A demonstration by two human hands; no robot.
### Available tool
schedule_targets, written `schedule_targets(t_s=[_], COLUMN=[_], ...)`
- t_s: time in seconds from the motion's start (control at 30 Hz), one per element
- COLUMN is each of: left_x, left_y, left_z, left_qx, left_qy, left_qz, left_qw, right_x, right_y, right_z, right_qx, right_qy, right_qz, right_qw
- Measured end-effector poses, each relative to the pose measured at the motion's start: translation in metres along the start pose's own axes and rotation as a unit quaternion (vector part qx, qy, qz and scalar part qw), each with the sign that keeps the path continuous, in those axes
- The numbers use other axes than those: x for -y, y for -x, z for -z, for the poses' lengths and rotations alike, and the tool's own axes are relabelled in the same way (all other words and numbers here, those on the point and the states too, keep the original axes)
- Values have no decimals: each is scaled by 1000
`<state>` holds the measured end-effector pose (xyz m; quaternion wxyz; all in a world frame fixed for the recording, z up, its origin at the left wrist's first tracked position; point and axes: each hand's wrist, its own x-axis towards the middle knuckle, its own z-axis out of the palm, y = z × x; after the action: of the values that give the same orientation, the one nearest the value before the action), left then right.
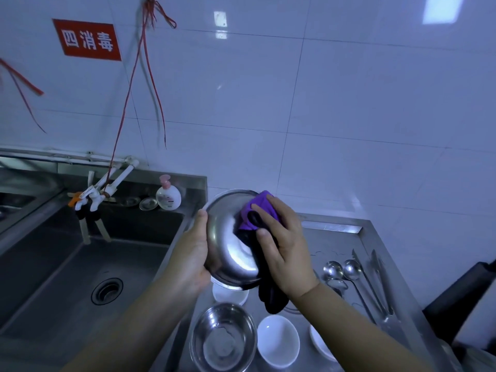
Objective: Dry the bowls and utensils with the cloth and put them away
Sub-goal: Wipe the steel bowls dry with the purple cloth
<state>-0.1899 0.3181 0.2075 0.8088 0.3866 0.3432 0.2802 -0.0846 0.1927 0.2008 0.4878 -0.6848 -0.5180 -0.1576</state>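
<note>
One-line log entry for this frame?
step: drying | left hand: holds steel bowl | right hand: presses purple cloth on bowl | counter: bowls, ladles waiting

A sink fills the lower left of the frame, a soap bottle on its back ledge. The counter lies to its right. At bottom centre, a steel bowl stands left of a porcelain bowl. Ladles and tongs lie at right.
</note>
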Motion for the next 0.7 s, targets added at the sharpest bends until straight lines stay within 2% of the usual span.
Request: schedule_targets(t_s=[0.13, 0.27, 0.37, 0.43, 0.6, 0.7], left_x=[7, 6, 0, 0, 7, 14], left_y=[1, -1, -8, -13, -22, -24], left_z=[18, 32, 49, 61, 86, 99], left_qx=[-4, -15, -62, -85, -129, -158], left_qy=[-59, 1, 12, 9, 35, 58], left_qz=[8, 69, 141, 180, 229, 252], left_qw=[998, 997, 988, 980, 964, 953], right_x=[1, -2, -3, -6, 1, 12], right_y=[-17, -26, -21, -11, 27, 51], right_z=[-5, -20, -32, -44, -69, -80], right_qx=[90, 165, 149, 129, 75, 47], right_qy=[-10, -55, -139, -158, -185, -133], right_qz=[-5, -35, -170, -228, -241, -226], right_qw=[996, 984, 964, 952, 950, 964])
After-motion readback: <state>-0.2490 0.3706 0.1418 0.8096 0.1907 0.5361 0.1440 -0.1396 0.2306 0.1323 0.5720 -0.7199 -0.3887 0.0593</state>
